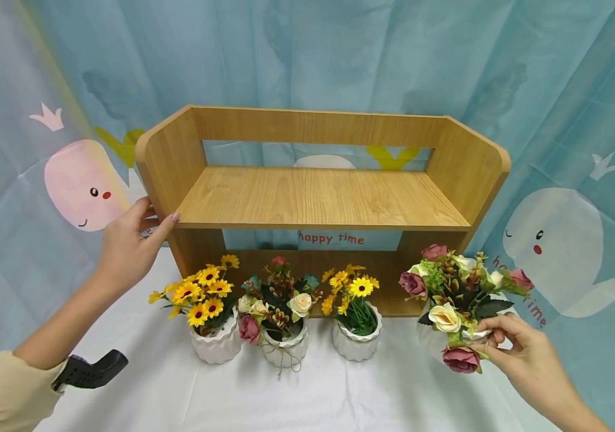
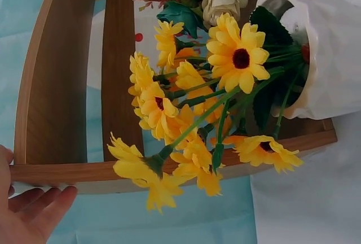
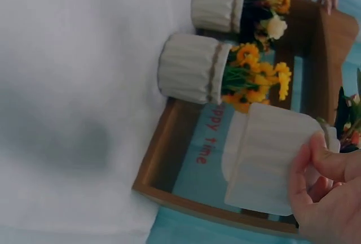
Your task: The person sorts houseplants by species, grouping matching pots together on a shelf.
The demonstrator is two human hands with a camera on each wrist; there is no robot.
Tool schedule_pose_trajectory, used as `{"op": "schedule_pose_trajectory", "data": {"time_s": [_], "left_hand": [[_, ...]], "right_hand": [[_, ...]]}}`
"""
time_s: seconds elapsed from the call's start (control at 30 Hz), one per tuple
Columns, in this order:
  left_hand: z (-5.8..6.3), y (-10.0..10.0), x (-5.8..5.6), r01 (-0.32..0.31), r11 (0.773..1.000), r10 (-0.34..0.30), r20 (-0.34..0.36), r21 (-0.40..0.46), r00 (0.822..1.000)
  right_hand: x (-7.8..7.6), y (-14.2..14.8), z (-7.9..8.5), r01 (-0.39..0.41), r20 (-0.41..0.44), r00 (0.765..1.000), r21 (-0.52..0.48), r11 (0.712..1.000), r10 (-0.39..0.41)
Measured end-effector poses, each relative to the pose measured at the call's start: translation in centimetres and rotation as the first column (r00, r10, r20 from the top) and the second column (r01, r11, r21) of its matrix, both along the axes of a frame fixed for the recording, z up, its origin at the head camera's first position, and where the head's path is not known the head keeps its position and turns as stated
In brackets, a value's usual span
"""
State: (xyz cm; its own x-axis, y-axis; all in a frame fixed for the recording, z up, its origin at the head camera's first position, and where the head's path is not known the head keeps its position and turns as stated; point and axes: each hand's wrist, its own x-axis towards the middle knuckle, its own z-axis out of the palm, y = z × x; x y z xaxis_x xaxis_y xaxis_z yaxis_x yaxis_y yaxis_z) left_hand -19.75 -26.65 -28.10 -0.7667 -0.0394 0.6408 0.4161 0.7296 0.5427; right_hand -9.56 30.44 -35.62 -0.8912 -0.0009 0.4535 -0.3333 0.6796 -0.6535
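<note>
The right hand [image 1: 525, 357] pinched a rose pot [image 3: 268, 162] by its rim while the left hand [image 1: 130, 243] gripped the shelf [image 1: 318, 195] at one side.

A beige sleeve [image 1: 7, 390] with a creased surface covers the arm at the near left, ending in a cuff. Beside the cuff sits a black fitting [image 1: 91, 370], curved, rounded at its right end and speckled with small holes. The left hand [image 1: 130, 243] and right hand [image 1: 528, 354] are bare, as is the visible right forearm [image 1: 574, 405].
</note>
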Motion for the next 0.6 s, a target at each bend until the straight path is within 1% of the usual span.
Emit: {"op": "schedule_pose_trajectory", "data": {"time_s": [0.13, 0.3, 0.43, 0.6], "left_hand": [[-0.1, 0.1, -0.2, -0.012, 1.0, 0.012, -0.054, 0.007, 0.998], [-0.3, 0.0, -0.2, -0.016, 1.0, 0.018, -0.079, 0.023, 0.997], [-0.3, -0.1, -0.1, -0.021, 0.999, 0.024, -0.073, 0.042, 0.997], [-0.2, 0.1, 0.1, -0.031, 0.998, 0.033, -0.032, 0.048, 0.999]], "right_hand": [[0.1, 0.0, 1.2, -0.048, -0.044, 0.998, -0.012, 0.999, 0.048], [-0.1, -0.1, 2.8, -0.079, -0.057, 0.995, -0.017, 0.997, 0.078], [-0.2, 0.0, 3.9, -0.106, -0.058, 0.993, -0.028, 0.994, 0.104], [-0.4, 0.0, 5.0, -0.142, -0.056, 0.989, -0.041, 0.989, 0.14]]}}
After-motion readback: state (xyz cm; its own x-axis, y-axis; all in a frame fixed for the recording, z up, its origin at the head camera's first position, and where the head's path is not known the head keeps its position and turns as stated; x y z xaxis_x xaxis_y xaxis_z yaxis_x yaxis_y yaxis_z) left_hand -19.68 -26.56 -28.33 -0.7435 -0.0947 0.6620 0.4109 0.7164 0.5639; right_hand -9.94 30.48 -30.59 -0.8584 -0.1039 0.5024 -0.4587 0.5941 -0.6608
